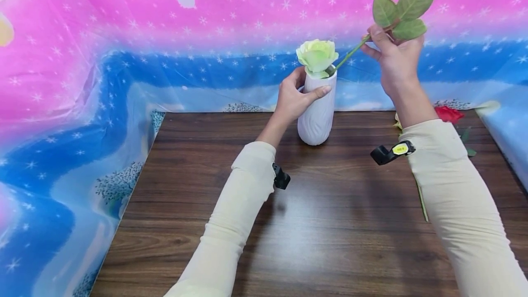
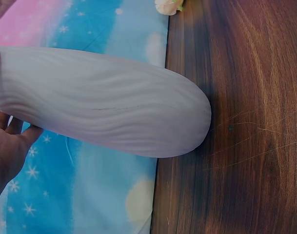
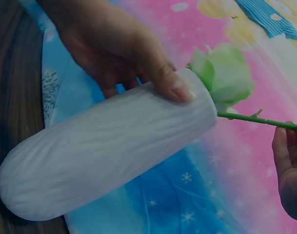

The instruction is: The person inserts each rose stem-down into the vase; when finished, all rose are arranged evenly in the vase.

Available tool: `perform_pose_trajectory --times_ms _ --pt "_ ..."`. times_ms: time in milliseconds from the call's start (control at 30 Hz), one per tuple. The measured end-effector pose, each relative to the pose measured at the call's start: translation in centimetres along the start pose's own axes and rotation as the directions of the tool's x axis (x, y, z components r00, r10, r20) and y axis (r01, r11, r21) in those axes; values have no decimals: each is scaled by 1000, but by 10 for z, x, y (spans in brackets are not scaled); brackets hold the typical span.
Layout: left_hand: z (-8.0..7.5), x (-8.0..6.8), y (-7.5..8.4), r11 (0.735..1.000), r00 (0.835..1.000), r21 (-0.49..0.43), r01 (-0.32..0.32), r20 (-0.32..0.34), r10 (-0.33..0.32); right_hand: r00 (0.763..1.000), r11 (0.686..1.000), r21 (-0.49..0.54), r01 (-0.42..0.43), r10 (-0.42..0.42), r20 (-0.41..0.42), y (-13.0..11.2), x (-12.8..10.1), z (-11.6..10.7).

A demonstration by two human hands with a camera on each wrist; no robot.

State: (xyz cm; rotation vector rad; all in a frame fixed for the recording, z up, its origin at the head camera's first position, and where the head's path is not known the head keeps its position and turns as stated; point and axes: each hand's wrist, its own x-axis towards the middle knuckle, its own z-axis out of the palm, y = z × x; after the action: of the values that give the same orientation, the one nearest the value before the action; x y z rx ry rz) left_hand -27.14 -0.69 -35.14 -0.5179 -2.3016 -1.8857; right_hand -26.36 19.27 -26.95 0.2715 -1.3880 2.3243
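Gripping the vase (image 1: 316,120) at twelve o'clock with the left hand (image 1: 294,96), I'm remotely pinching a rose stem (image 1: 352,53) in the right hand (image 1: 397,61) at two, seemingly mid-insertion, tip hidden, and judging it needs lowering.

Below the left hand (image 1: 292,95) spread a dark wood-grain table (image 1: 181,223). Behind it and the right hand (image 1: 399,61) hung a pink-and-blue backdrop cloth (image 1: 227,22) dotted with white snowflakes; a printed tree (image 1: 120,181) showed left of the left hand. Below the right hand, partly hidden, lay a red flower (image 1: 449,114), with a green stem (image 1: 420,199) nearer the wearer.
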Motion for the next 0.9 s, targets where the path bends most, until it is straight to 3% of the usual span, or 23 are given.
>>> perform_pose_trajectory --times_ms 167,400,600,900 --pt "0 -1 1 1000 1000 -4 5 0 -5 999 999 -43 15 -13 33 6 -1 3" --pt "0 0 1 1000 1000 -9 9 3 -9 1000 1000 -15 -5 6 29 5 0 6" --pt "-1 0 1 1000 1000 -14 9 4 -9 997 994 -99 35 -28 74 9 -1 11" --pt "-1 1 1 1000 1000 -20 12 13 -11 997 991 -132 -31 41 68 26 -6 12"
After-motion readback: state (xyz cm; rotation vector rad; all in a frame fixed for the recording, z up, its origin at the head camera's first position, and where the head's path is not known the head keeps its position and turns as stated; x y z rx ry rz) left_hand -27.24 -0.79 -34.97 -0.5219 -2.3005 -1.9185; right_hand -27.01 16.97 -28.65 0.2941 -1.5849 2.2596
